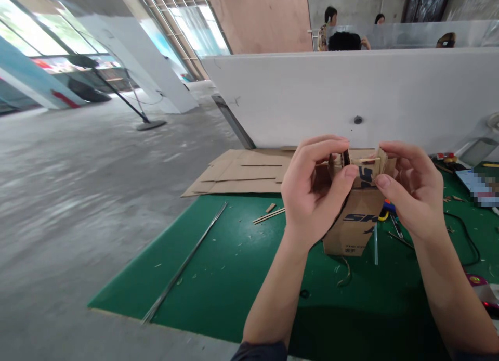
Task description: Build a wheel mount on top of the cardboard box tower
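Note:
A tall brown cardboard box (353, 223) with dark printed letters stands upright on the green table mat (234, 267). Above its top edge, my left hand (315, 189) pinches a dark-edged cardboard piece (345, 158) between thumb and fingers. Opposite it, my right hand (413, 189) pinches a small layered cardboard piece (380, 162). A thin pale stick (365, 160) spans the gap between the two pieces. The fingers partly hide the top of the box, so I cannot tell how the pieces join it.
Flat cardboard sheets (241, 171) lie at the back against a white partition (343, 95). Long thin metal rods (187, 259) rest on the left. Short wooden sticks (268, 216), a clear strip (376, 244) and a black cable (470, 236) lie around the box. People sit beyond the partition.

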`<move>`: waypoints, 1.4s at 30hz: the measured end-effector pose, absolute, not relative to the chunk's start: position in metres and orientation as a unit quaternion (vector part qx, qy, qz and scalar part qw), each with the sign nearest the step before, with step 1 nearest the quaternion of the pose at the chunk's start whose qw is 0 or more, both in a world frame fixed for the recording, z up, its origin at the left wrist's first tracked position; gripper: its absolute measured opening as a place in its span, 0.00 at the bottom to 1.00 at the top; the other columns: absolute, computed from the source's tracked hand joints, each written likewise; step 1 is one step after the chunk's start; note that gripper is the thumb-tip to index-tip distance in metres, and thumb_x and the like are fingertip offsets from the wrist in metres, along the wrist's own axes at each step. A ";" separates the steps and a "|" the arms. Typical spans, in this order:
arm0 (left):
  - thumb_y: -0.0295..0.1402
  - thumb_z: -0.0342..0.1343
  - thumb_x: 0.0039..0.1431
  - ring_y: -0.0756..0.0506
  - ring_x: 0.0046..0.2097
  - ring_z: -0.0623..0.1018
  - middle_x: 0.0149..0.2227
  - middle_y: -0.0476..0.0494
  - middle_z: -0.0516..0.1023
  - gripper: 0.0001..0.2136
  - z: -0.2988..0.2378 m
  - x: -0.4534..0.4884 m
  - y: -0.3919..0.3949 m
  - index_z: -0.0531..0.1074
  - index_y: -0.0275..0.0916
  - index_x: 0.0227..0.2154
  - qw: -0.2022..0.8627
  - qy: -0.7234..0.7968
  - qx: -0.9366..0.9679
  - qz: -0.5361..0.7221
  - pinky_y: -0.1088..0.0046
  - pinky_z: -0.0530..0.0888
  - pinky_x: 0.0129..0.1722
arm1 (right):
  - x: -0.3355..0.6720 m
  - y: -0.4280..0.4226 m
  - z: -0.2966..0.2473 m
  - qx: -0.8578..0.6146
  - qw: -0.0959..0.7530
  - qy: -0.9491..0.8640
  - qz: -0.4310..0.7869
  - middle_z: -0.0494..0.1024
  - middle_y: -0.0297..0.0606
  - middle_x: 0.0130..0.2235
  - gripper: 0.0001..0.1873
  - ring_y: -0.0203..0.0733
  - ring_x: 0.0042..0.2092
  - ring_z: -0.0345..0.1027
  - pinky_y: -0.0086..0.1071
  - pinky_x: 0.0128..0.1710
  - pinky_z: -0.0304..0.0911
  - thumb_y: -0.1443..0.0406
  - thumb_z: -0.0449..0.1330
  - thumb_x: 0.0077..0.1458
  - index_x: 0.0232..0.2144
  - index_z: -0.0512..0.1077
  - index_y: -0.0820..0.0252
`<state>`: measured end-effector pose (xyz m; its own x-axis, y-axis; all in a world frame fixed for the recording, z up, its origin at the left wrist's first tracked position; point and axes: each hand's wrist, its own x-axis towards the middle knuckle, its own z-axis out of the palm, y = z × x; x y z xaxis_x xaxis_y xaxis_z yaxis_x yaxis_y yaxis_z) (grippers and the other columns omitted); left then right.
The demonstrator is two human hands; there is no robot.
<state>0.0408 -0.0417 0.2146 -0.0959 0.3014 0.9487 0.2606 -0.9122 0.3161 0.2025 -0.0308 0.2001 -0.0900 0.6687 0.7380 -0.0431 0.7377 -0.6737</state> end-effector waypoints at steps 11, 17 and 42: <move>0.35 0.57 0.68 0.46 0.48 0.79 0.47 0.44 0.76 0.07 0.210 0.038 -0.040 0.73 0.44 0.47 -0.004 0.230 0.679 0.697 0.65 0.79 0.38 | 0.203 -0.028 0.199 -0.220 0.638 -0.680 0.286 0.80 0.36 0.44 0.17 0.48 0.46 0.75 0.47 0.47 0.73 0.58 0.66 0.57 0.50 0.75 0.43; 0.36 0.58 0.66 0.46 0.48 0.79 0.46 0.44 0.78 0.06 0.212 0.042 -0.044 0.74 0.48 0.45 0.004 0.251 0.662 0.707 0.64 0.80 0.40 | 0.204 -0.029 0.199 -0.223 0.629 -0.686 0.289 0.80 0.35 0.46 0.18 0.48 0.47 0.75 0.48 0.48 0.74 0.59 0.66 0.57 0.50 0.75 0.43; 0.34 0.59 0.65 0.45 0.49 0.79 0.46 0.43 0.78 0.07 0.210 0.040 -0.041 0.74 0.44 0.45 -0.016 0.236 0.669 0.705 0.65 0.80 0.44 | 0.203 -0.030 0.198 -0.232 0.634 -0.685 0.275 0.80 0.36 0.47 0.18 0.50 0.49 0.75 0.50 0.50 0.73 0.57 0.65 0.58 0.51 0.74 0.41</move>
